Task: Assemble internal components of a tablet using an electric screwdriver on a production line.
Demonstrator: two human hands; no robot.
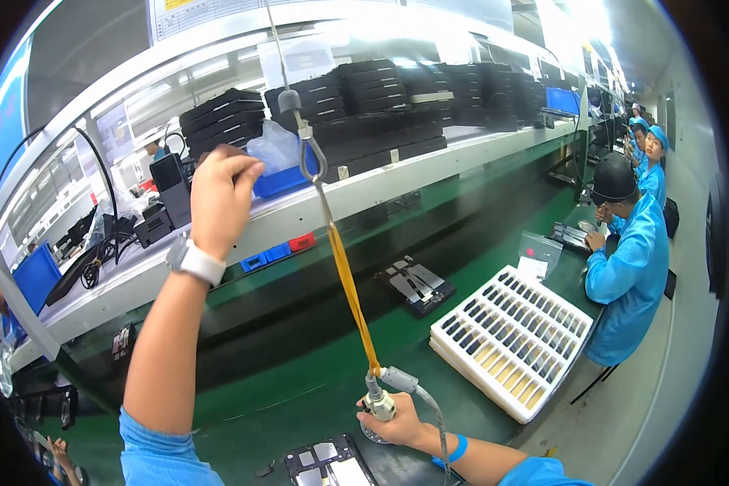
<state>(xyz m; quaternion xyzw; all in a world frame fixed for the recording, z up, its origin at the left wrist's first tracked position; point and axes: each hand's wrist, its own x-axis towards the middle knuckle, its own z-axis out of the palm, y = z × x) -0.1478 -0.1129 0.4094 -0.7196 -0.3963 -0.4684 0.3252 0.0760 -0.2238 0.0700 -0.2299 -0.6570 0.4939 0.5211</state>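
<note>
My left hand (225, 194) is raised in front of the shelf, beside a blue bin (287, 181) with a clear plastic bag (274, 148) in it. Its fingers are pinched together; whatever they hold, if anything, is hidden. Low over the bench, my right hand (400, 423) is wrapped round an electric screwdriver (378, 402). The screwdriver hangs from a yellow elastic band (350, 296) below a metal hook (313, 158), and a grey cable runs off it. An opened tablet-like device (330, 462) with bare inner parts lies at the near edge, left of that hand.
A white tray (454, 344) with rows of small dark parts stands at right. Another opened device (417, 285) lies farther back. Stacked black trays (373, 89) fill the shelf (429, 168); small blue and red bins (277, 252) hang below. A co-worker in blue (636, 259) sits beyond the tray.
</note>
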